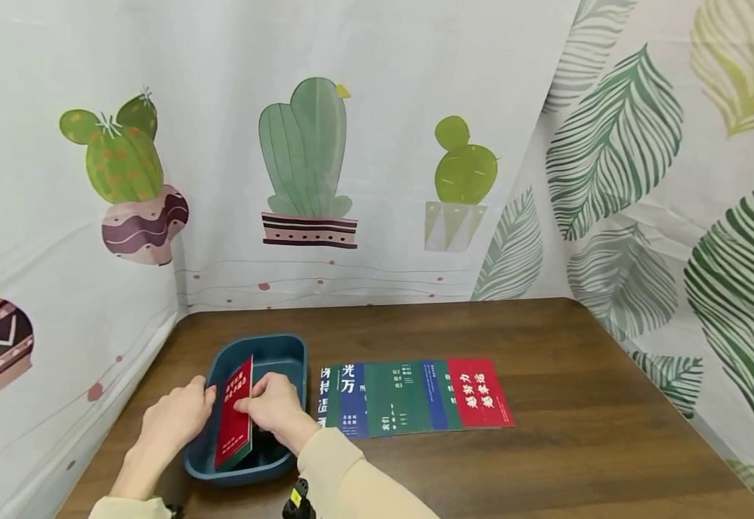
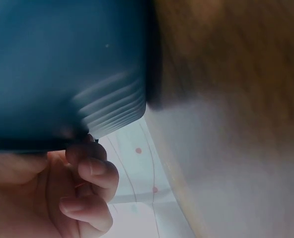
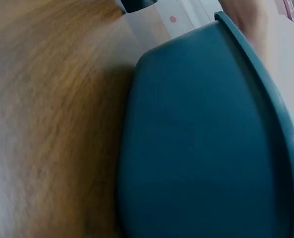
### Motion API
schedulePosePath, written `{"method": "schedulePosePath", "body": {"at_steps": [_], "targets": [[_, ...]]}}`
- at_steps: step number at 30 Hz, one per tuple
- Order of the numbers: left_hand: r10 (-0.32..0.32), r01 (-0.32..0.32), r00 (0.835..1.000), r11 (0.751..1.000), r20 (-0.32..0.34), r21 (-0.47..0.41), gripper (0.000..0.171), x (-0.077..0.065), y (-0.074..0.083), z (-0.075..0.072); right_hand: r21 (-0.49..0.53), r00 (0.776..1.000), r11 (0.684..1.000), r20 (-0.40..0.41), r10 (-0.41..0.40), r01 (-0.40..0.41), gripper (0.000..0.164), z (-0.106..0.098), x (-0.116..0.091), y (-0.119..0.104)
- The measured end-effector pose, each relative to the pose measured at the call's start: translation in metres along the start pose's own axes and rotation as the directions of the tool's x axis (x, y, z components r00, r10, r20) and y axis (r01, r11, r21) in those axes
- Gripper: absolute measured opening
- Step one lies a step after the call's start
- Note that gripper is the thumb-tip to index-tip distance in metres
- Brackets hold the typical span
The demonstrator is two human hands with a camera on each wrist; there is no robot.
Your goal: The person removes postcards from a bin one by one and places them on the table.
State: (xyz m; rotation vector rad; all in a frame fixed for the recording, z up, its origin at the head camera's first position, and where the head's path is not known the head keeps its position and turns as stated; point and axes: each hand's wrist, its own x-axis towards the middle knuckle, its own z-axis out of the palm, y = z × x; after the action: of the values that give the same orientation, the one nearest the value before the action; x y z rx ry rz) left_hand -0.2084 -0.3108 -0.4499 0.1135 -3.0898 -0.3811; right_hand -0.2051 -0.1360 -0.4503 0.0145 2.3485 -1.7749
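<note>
A blue plastic tub (image 1: 293,349) with rounded corners stands at the table's left side. My left hand (image 1: 179,414) grips its left rim; in the left wrist view, curled fingers (image 2: 95,171) show just outside the rim. Over the tub my right hand (image 1: 280,407) pinches the right edge of a red card (image 1: 233,411) printed with white Chinese characters. That card stands tilted inside the tub, and a green edge (image 1: 242,455) shows beneath it. Whether this green edge belongs to a second card, I cannot tell. The right wrist view shows mostly the tub's outer wall (image 3: 196,134).
Right of the tub, a row of overlapping cards lies on the brown wooden table (image 1: 578,389): blue ones, green ones (image 1: 393,400) and a red one (image 1: 481,393) at the right end. A curtain (image 1: 390,166) printed with cacti and leaves hangs behind the table.
</note>
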Motion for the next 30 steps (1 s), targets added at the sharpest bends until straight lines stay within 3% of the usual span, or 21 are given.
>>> {"method": "schedulePosePath", "body": {"at_steps": [7, 17, 21, 30], "targets": [[0.02, -0.02, 1.0, 1.0, -0.011, -0.001, 0.037, 0.001, 0.002, 0.0, -0.199, 0.997, 0.978, -0.001, -0.072, 0.07, 0.024, -0.014, -0.005, -0.009], [0.012, -0.012, 1.0, 1.0, 0.018, -0.009, 0.039, -0.001, -0.001, 0.0, -0.359, 0.99, 0.924, 0.103, -0.097, 0.129, 0.025, -0.031, -0.009, -0.022], [0.033, -0.033, 0.999, 0.999, -0.006, -0.009, 0.037, -0.003, -0.001, 0.002, -0.384, 0.982, 0.908, 0.147, -0.119, 0.168, 0.024, -0.042, -0.011, -0.021], [0.049, -0.049, 0.998, 0.999, -0.048, -0.006, 0.036, -0.003, 0.0, 0.0, -0.569, 0.956, 0.774, 0.248, -0.159, 0.276, 0.037, -0.063, -0.013, -0.019]]}}
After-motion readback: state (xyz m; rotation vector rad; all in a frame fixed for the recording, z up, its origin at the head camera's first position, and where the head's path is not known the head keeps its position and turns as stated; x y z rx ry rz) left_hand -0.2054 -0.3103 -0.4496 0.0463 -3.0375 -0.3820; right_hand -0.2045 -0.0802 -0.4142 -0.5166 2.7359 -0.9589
